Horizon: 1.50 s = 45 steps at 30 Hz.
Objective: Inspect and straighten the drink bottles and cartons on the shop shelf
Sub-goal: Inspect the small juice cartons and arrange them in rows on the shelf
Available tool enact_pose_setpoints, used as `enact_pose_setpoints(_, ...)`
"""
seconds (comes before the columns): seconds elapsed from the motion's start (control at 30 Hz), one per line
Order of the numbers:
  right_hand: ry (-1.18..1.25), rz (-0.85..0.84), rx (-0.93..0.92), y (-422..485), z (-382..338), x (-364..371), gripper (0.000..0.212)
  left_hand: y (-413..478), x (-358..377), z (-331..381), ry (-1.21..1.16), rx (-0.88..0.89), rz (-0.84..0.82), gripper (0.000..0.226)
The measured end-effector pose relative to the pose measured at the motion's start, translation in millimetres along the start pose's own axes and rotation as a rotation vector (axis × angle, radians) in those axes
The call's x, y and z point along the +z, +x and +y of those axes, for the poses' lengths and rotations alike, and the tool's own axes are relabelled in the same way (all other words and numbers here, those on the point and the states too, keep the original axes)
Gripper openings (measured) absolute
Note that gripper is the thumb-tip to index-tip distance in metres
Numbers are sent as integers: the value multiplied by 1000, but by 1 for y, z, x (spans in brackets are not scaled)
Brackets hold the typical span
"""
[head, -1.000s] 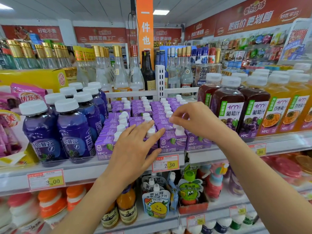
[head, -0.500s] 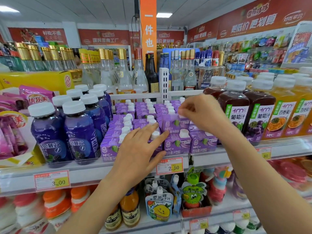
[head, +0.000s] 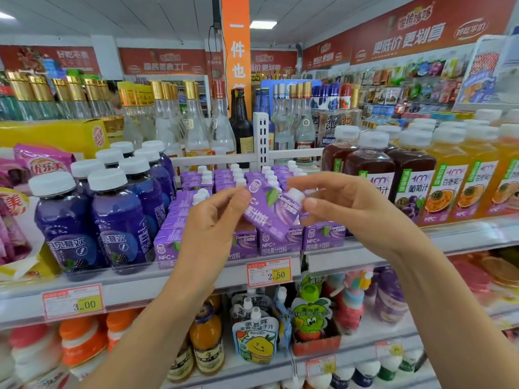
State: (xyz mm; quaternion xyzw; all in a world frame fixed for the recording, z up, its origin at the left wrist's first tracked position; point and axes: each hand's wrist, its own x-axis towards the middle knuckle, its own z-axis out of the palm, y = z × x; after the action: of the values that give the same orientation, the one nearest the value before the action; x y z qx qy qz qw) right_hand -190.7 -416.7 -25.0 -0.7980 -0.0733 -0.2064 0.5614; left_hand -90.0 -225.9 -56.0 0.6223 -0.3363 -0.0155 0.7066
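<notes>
A small purple juice carton (head: 271, 210) with a white cap is lifted clear of the shelf and tilted, its cap end toward the right. My left hand (head: 213, 220) pinches its left upper corner between thumb and fingers. My right hand (head: 345, 204) grips the cap end. Behind and below it stand rows of matching purple cartons (head: 224, 181) on the shelf (head: 134, 284). Purple bottles (head: 118, 220) with white caps stand to the left; dark grape juice bottles (head: 368, 164) and orange juice bottles (head: 449, 175) to the right.
Tall glass liquor bottles (head: 196, 127) line the far side behind a white divider rail (head: 261, 141). Price tags (head: 269, 272) hang on the shelf edge. The lower shelf holds drink pouches (head: 254, 338) and small bottles. Pink snack bags (head: 42, 164) sit at far left.
My right hand has lifted one purple carton out of the rows and tilted it. My left hand left the carton tops and now pinches that carton's corner.
</notes>
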Motion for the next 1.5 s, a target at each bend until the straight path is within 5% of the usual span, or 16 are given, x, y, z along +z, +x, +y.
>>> enact_pose_setpoints(0.2, 130, 19, -97, -8, 1, 3, 18, -6, 5, 6, -51, -106, -109, 44)
enact_pose_setpoints(0.37, 278, 140, -36, -6, 0, 4, 35, -17, 4, 5, 200, 96, -254, 69)
enact_pose_setpoints(0.53, 190, 228, -11, -9, -2, 10, 33, -23, 15, 14, 194, 137, -217, 31)
enact_pose_setpoints(0.63, 30, 126, -79, -14, -5, 6, 39, -19, 15, 27, 91, 43, -224, 21)
enact_pose_setpoints(0.73, -38, 29, -66, -17, -3, 6, 44, -14, 13, 34, 94, 22, -194, 25)
enact_pose_setpoints(0.93, 255, 118, 64, -17, 7, 12, 33, -14, 9, 39, 15, -62, -252, 33)
enact_pose_setpoints(1.17, 236, 180, 40, -18, 11, 13, 38, -13, 4, 37, 31, -78, -233, 47)
enact_pose_setpoints(1.3, 192, 153, -33, -18, 8, 10, 36, -14, 3, 34, 224, 56, -172, 46)
enact_pose_setpoints(1.5, 317, 78, 207, -15, 0, 8, 47, -18, 4, 28, 551, 448, -154, 43)
